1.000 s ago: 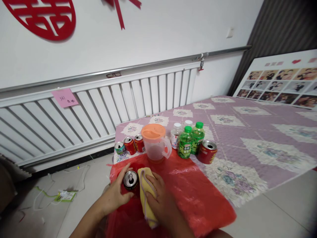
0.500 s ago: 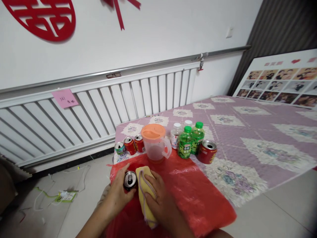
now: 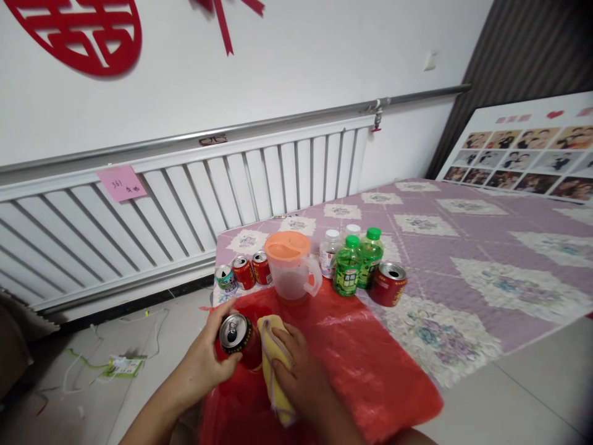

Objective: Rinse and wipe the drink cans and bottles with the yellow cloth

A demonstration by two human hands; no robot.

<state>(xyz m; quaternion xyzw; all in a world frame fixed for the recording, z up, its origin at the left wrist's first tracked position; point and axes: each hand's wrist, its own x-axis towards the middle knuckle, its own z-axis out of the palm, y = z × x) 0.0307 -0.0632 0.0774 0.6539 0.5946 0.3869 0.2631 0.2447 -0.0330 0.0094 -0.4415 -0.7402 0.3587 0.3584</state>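
A red drink can (image 3: 235, 332), its top opened, leans toward the left in the grip of my left hand (image 3: 214, 355). Thumb and fingers wrap round its side, near the top. My right hand (image 3: 296, 364) is closed on a folded yellow cloth (image 3: 273, 346) with a purple edge, right beside the can's lower part. Whether the cloth touches the can, I cannot tell. Under both hands lies a red plastic sheet (image 3: 352, 352). Just behind them stands a clear pitcher (image 3: 291, 281) with an orange lid.
Left of the pitcher are a green-and-white can (image 3: 225, 280) and two red cans (image 3: 243, 274). To its right stand white-capped bottles (image 3: 328, 254), green bottles (image 3: 346, 272) and a larger red can (image 3: 389, 285). A floral tablecloth (image 3: 417, 247) covers the table; a radiator (image 3: 185, 210) is behind.
My left hand has raised the can a little and tipped its top to the left, so more of its red side shows. The cloth has shifted slightly to the right.
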